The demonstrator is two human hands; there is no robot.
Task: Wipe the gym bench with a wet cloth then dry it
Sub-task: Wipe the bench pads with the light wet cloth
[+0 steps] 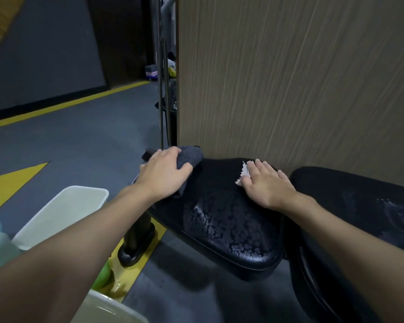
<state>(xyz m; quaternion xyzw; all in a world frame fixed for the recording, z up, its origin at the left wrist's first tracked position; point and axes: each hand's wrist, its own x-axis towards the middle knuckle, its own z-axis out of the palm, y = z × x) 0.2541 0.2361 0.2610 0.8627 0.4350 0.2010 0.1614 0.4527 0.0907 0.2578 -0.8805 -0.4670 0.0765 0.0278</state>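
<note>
The black gym bench seat pad [224, 220] shows wet blotches on its near half. My left hand [165, 172] grips a dark grey cloth [189, 156] at the pad's far left end. My right hand [268, 183] lies flat with straight fingers on a small white cloth or paper [244, 172], pressing it on the pad's far right part. A second black pad [350, 197] of the bench lies to the right, with wet streaks on it.
A wood-grain panel [289, 78] stands right behind the bench. A white bin [63, 213] sits on the floor to the left, another white container [107, 308] is at the bottom edge. The bench's black leg [138, 238] stands on a grey floor with yellow markings.
</note>
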